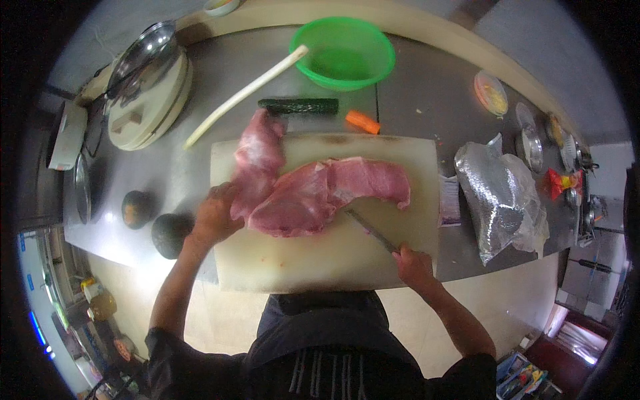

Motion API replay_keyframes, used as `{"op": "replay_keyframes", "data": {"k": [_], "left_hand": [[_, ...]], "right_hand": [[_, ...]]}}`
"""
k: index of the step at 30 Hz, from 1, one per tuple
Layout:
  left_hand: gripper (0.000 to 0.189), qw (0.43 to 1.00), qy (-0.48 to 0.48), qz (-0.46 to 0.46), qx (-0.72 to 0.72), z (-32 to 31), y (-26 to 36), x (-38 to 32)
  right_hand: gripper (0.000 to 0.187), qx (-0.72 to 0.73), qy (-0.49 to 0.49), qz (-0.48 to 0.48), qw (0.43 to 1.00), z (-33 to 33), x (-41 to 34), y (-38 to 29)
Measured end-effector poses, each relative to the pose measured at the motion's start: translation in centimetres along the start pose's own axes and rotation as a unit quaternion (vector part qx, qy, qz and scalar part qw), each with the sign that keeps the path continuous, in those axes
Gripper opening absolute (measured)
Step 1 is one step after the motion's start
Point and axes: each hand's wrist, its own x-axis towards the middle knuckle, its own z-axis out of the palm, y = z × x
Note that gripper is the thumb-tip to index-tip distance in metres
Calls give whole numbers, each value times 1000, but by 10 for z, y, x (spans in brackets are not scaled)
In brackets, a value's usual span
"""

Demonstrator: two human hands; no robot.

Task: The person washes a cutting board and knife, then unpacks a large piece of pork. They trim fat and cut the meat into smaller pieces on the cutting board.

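Observation:
Large pieces of raw pink meat [300, 200] lie on a white cutting board [320, 270] in front of me. My left hand [216, 215] is closed on the lower end of the left part of the meat [260, 150], whose upper end reaches past the board's far edge. In my right hand [414, 266] is the handle of a knife [372, 231]; its narrow blade points up and left, with the tip close to the lower edge of the meat. Whether the tip touches the meat I cannot tell.
Beyond the board lie a cucumber [305, 106], a carrot piece [363, 122], a long pale stalk [245, 96] and a green plastic basin [345, 55]. Dark round vegetables [172, 236] sit left. A silver foil bag [492, 200] lies right. Round boards [150, 107] stand back left.

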Motion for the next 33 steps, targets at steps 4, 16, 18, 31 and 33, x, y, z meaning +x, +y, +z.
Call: {"op": "replay_keyframes", "data": {"k": [4, 16, 18, 31, 33], "left_hand": [[43, 998, 28, 14, -50, 23, 17, 26], [55, 979, -202, 32, -8, 94, 47, 81], [53, 982, -183, 28, -37, 89, 56, 68], [54, 952, -136, -53, -270, 54, 118, 39], [53, 926, -134, -49, -350, 46, 126, 47]], "right_hand": [[22, -6, -10, 34, 999, -4, -8, -4], [20, -21, 10, 92, 996, 5, -28, -2], [22, 14, 22, 105, 994, 5, -30, -1], [21, 56, 73, 104, 990, 19, -42, 15], [22, 116, 106, 120, 980, 22, -47, 18]]}}
